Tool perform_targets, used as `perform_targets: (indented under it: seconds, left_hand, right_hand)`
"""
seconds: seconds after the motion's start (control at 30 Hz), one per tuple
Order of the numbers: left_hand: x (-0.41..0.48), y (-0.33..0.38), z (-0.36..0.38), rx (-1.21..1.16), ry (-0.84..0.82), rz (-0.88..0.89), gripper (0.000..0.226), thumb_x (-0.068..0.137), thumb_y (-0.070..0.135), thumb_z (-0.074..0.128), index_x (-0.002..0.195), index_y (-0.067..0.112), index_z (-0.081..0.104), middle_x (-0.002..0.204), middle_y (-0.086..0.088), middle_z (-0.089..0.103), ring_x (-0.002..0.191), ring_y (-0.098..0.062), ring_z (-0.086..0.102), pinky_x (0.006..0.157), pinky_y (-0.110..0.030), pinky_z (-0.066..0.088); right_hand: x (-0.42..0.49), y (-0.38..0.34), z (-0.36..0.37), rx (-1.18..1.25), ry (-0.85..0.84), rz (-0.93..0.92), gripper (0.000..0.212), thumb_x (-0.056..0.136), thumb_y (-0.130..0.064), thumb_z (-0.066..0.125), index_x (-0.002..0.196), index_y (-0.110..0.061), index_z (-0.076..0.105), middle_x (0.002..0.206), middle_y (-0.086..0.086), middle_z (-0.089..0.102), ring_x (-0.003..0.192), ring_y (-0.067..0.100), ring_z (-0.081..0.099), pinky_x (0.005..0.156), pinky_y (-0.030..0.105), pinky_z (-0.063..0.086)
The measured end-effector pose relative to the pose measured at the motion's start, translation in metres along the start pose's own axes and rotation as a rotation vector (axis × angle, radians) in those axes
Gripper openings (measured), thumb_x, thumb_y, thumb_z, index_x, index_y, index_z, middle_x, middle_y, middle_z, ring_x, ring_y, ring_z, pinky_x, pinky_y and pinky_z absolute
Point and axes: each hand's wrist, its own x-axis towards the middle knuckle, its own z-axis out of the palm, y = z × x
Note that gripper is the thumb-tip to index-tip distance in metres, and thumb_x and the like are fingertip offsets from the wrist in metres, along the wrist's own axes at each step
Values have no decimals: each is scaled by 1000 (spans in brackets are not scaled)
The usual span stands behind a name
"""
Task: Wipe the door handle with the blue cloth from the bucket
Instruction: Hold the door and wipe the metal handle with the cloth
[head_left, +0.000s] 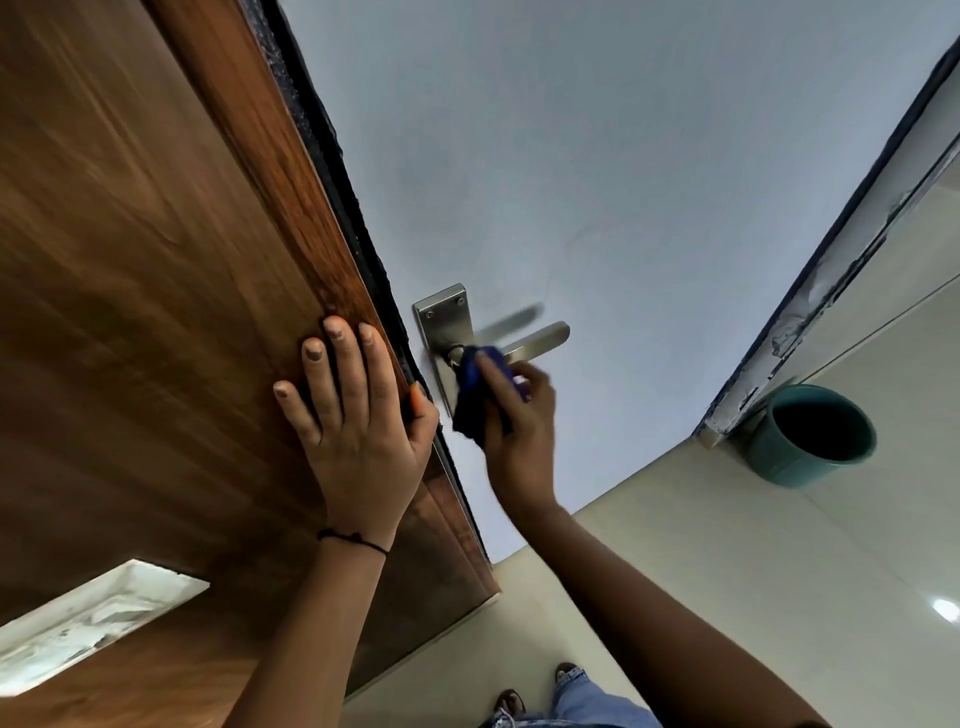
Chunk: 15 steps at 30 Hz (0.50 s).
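Cloth (475, 395), soft, light and bunched blue in my right hand (519, 415), my grip clenched on it, presses at the neck of the stiff, slick metal door handle (535, 338), while my open left hand (353, 410) steadies the wooden door (156, 260).

We are looking at what seems a home interior, at a doorway. A wood-grain door (130, 312) is standing open beside a pale blue-grey painted wall (597, 156), with a brushed-metal lever handle (535, 338) on a screwed backplate. Glossy cream floor tiles (727, 597) are reflecting a ceiling light, and a teal bucket (810, 436) is sitting by a chipped painted door frame (810, 306).
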Motion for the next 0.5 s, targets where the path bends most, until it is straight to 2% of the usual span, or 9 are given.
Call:
perform_targets:
  seconds: [0.07, 0.2, 0.27, 0.33, 0.4, 0.43, 0.5]
  left_hand:
    - [-1, 0, 0, -3, 0, -2, 83, 91, 33, 50, 151, 9, -2, 158, -5, -20, 146, -20, -18, 118, -42, -11]
    - [0, 0, 0, -5, 0, -5, 85, 90, 32, 52, 151, 9, -2, 158, -5, -20, 146, -20, -17, 118, -42, -11]
    - [0, 1, 1, -10, -2, -4, 86, 89, 32, 53, 151, 9, -2, 158, -6, -20, 146, -21, -18, 118, -43, -11]
    - [-1, 1, 2, -5, -3, -5, 85, 90, 32, 52, 151, 9, -2, 158, -6, -20, 146, -21, -17, 118, -43, -11]
    - [-1, 0, 1, -4, -7, -5, 84, 90, 32, 51, 151, 8, -2, 158, -6, -20, 146, -21, -17, 118, -43, -11]
    - [-1, 0, 1, -8, -8, -4, 83, 90, 32, 50, 151, 8, -2, 158, -6, -20, 146, -21, -17, 118, -43, -12]
    - [-1, 0, 0, -10, -12, -2, 82, 91, 32, 50, 151, 8, -2, 158, -6, -20, 146, -21, -18, 118, -42, -12]
  right_hand:
    - [1, 4, 0, -32, -31, -47, 53, 91, -6, 50, 135, -35, 48, 132, 5, 38, 117, 21, 40, 94, 36, 49]
    - [42, 31, -27, 8, 184, 203, 57, 83, 4, 42, 132, -23, 56, 124, 6, 41, 105, 33, 48, 90, 43, 49]
    - [48, 35, -33, -27, 186, 228, 58, 84, 7, 43, 133, -23, 54, 127, 10, 41, 108, 32, 45, 92, 47, 47]
    - [38, 23, -25, -61, 96, 132, 65, 82, 11, 47, 135, -25, 52, 130, 13, 38, 111, 31, 40, 91, 49, 48]
    - [20, 6, -11, -146, -45, -4, 67, 80, 6, 54, 136, -30, 49, 132, 8, 34, 115, 31, 34, 86, 48, 51]
    - [13, -3, -5, -223, -100, -70, 62, 81, 1, 54, 135, -31, 49, 133, 7, 36, 115, 30, 33, 86, 47, 52]
    - [11, -15, -2, -391, -136, -182, 50, 85, -12, 42, 131, -28, 54, 129, 10, 45, 111, 30, 35, 86, 43, 50]
